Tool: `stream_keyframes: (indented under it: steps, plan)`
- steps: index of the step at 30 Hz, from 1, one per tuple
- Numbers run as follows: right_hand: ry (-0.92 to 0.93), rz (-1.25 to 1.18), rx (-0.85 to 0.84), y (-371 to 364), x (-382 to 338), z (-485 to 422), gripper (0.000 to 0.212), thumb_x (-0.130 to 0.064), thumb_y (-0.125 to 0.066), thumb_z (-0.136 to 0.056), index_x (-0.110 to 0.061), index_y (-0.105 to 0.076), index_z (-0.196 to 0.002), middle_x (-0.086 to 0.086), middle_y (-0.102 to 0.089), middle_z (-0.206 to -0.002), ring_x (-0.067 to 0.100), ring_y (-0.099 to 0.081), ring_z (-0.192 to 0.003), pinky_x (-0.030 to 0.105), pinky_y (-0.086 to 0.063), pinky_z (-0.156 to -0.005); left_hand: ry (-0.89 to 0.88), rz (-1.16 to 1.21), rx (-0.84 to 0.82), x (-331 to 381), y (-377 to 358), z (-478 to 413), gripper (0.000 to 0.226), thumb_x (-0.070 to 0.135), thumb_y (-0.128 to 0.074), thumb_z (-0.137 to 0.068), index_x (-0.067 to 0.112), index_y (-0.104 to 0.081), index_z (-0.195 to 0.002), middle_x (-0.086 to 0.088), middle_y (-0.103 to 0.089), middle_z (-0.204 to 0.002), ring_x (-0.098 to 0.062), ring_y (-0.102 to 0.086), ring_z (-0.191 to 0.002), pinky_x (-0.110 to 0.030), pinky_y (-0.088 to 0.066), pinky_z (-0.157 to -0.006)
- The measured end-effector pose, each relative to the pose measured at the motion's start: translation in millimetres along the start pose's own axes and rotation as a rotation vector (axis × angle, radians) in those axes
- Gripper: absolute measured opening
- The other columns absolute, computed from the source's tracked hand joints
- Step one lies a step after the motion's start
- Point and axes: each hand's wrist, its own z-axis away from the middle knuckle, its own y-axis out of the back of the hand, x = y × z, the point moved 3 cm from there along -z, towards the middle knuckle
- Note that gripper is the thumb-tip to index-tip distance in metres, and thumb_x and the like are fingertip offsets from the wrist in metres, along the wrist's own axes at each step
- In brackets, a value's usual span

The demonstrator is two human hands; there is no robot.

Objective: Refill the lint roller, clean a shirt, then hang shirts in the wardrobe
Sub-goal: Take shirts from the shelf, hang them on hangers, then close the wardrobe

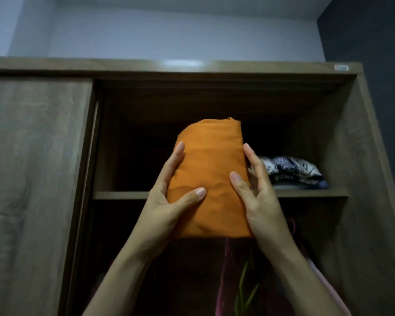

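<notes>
Cloth: orange cloth (211, 169), folded into a thick, tall bundle. It is held up in the air in front of the open top part of the wardrobe (360, 179).
Left hand: the left hand (169, 197) grips the left side of the bundle. The thumb lies across the front and the fingers run up the left edge.
Right hand: the right hand (258, 195) holds the right side. The thumb presses on the front and the fingers are spread along the right edge.
Bundle edges: the top is rounded and reaches about halfway up the opening. The bottom edge is straight and hangs lower than the shelf board.
Shelf: the shelf (121, 195) is a flat board with a straight front edge. It runs across behind the bundle.
Room to the left: there is a wide, dark gap between the bundle and the left side of the opening. I cannot tell what lies deep inside.
Room to the right: a patterned pile (292, 167) sits on the shelf, just beside the right hand's fingers. It is soft and lumpy, in white and dark blue.
Room above: there is tall, dark space between the bundle's top and the wardrobe roof.
Below the shelf: hanging clothes (228, 281) in pink with thin green strips, partly hidden by the arms.
Door: the door (37, 179) covers the left half of the wardrobe. It is flat brown wood with streaky grain.
Cloth feel: smooth, with small wrinkles near the thumbs.
Wall: the pale wall (146, 30) above is plain and smooth.
</notes>
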Motion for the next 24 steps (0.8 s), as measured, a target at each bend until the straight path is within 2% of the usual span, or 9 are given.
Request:
stream_keyframes:
  steps: [3, 6, 9, 12, 14, 16, 19, 22, 24]
  plan:
    - [0.004, -0.003, 0.029, 0, 3, 48, 0.051, -0.02, -0.055, -0.091, -0.041, -0.042, -0.136, -0.017, -0.047, -0.139, -0.002, -0.05, -0.123, 0.028, -0.046, -0.102, 0.105, 0.026, 0.041, -7, -1, 44, 0.081, 0.031, -0.081, -0.071, 0.068, -0.038, -0.127, 0.037, -0.043, -0.126, 0.01, -0.058, -0.105, -0.014, -0.054, -0.074]
    - [-0.033, -0.022, 0.056, -4, 9, 103, 0.055, -0.014, -0.056, -0.089, -0.036, -0.04, -0.137, -0.012, -0.047, -0.142, 0.005, -0.046, -0.13, 0.035, -0.041, -0.107, 0.178, 0.01, 0.02, -17, -4, 96, 0.078, 0.027, -0.082, -0.071, 0.065, -0.042, -0.127, 0.039, -0.051, -0.12, 0.007, -0.058, -0.109, -0.014, -0.053, -0.077]
    - [-0.258, -0.164, 0.153, -4, 25, 157, 0.071, -0.026, -0.067, -0.078, -0.04, -0.034, -0.139, -0.015, -0.057, -0.133, 0.007, -0.055, -0.122, 0.031, -0.048, -0.099, 0.267, -0.009, 0.004, -26, -4, 149, 0.075, 0.023, -0.079, -0.069, 0.064, -0.047, -0.123, 0.041, -0.051, -0.12, 0.007, -0.058, -0.111, -0.012, -0.052, -0.078]
    - [-0.544, -0.298, 0.179, -9, 43, 201, 0.09, -0.045, -0.079, -0.064, -0.032, -0.036, -0.142, -0.012, -0.063, -0.126, 0.012, -0.061, -0.115, 0.032, -0.053, -0.092, 0.399, -0.011, -0.035, -37, -3, 197, 0.074, 0.013, -0.08, -0.073, 0.063, -0.051, -0.119, 0.04, -0.054, -0.117, 0.006, -0.058, -0.11, -0.013, -0.052, -0.078]
    - [-0.713, -0.376, 0.184, -13, 55, 226, 0.071, -0.04, -0.072, -0.07, -0.022, -0.048, -0.134, -0.002, -0.068, -0.119, 0.018, -0.065, -0.109, 0.039, -0.054, -0.09, 0.499, -0.018, -0.052, -46, -3, 227, 0.071, 0.009, -0.074, -0.074, 0.058, -0.052, -0.12, 0.04, -0.055, -0.115, 0.006, -0.058, -0.111, -0.012, -0.052, -0.079]
    - [-0.853, -0.404, 0.193, -18, 70, 249, 0.05, -0.033, -0.066, -0.074, -0.018, -0.058, -0.122, 0.001, -0.072, -0.11, 0.02, -0.068, -0.102, 0.038, -0.056, -0.087, 0.598, -0.017, -0.057, -56, -2, 252, 0.068, 0.008, -0.071, -0.074, 0.052, -0.054, -0.123, 0.04, -0.055, -0.113, 0.007, -0.058, -0.11, -0.013, -0.052, -0.079]
    - [-0.949, -0.323, 0.221, -23, 90, 279, 0.041, -0.031, -0.065, -0.08, -0.02, -0.061, -0.119, 0.0, -0.072, -0.108, 0.018, -0.069, -0.099, 0.037, -0.058, -0.083, 0.712, -0.038, -0.031, -70, -2, 283, 0.066, 0.01, -0.071, -0.077, 0.044, -0.049, -0.129, 0.04, -0.054, -0.115, 0.009, -0.057, -0.109, -0.012, -0.051, -0.079]
    - [-1.017, -0.221, 0.253, -28, 105, 302, 0.048, -0.029, -0.063, -0.087, -0.023, -0.051, -0.133, -0.003, -0.066, -0.119, 0.016, -0.068, -0.098, 0.035, -0.056, -0.083, 0.801, -0.065, 0.014, -81, -2, 302, 0.065, 0.012, -0.07, -0.083, 0.04, -0.045, -0.136, 0.029, -0.049, -0.127, 0.011, -0.057, -0.107, -0.011, -0.05, -0.079]
    - [-1.044, -0.11, 0.251, -29, 114, 314, 0.068, -0.031, -0.061, -0.09, -0.031, -0.026, -0.148, -0.012, -0.05, -0.127, 0.01, -0.06, -0.103, 0.032, -0.052, -0.085, 0.88, -0.083, 0.045, -91, -1, 310, 0.061, 0.016, -0.069, -0.085, 0.04, -0.045, -0.137, 0.026, -0.048, -0.127, 0.01, -0.058, -0.103, -0.009, -0.05, -0.076]
